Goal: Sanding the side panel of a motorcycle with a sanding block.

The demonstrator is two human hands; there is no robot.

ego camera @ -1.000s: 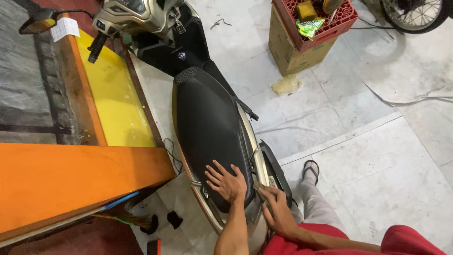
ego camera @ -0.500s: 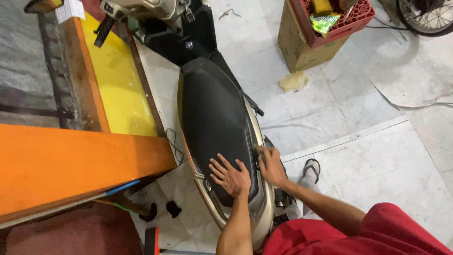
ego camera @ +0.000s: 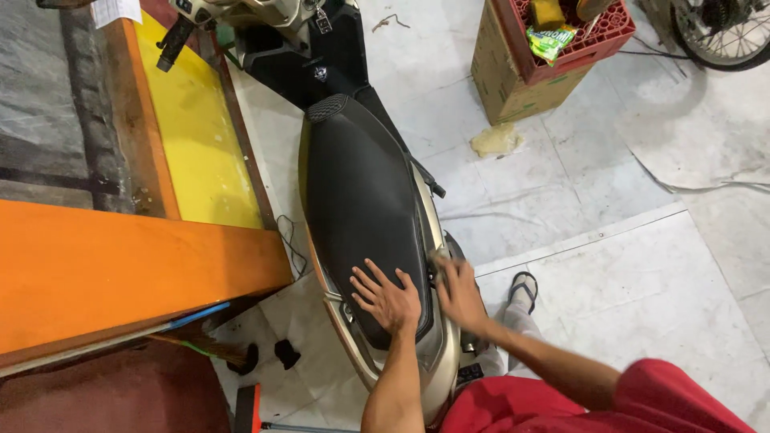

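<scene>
right hand (ego camera: 459, 293) shifting to seat's right edge, grip unclear | left hand (ego camera: 391, 298) staying flat, open, on long black padded scooter seat (ego camera: 361, 200) | seat running lengthwise, nose pointing away

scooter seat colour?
Black, finely textured scooter seat; left hand flat on it. Head view.

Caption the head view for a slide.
Left hand flat on a scooter's black seat, right hand at the seat's edge.
</scene>
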